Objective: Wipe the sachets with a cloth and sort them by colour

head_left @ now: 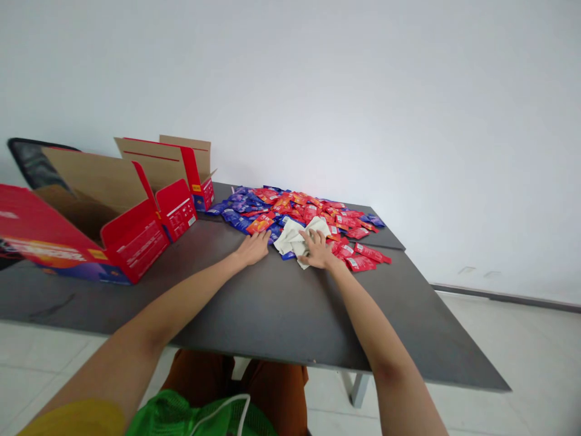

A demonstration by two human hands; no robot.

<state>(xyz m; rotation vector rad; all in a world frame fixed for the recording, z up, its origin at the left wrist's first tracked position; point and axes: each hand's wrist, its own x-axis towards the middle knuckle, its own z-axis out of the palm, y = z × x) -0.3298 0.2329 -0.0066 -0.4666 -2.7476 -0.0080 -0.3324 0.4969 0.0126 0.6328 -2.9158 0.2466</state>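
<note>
Crumpled white cloth (287, 237) under the right hand (316, 248), at the near edge of a pile of packets (295, 212).
The cloth looks light, limp and not fragile, so I judge that a pinch on a raised fold or loose corner would be enough; the right hand lies on it with fingers spread, and I cannot tell if a fold is pinched. The left hand (255, 248) is palm down, fingers slightly bent, at the blue and orange packets; whether it grips one is hidden. These packets seem soft, shiny and perhaps slippery, better taken by a flat end; their small pale print cannot be read. Farther left on the dark table (272, 315), red cartons (140, 251) stand open, bearing white lettering and label panels, too blurred for reading any brand.
</note>
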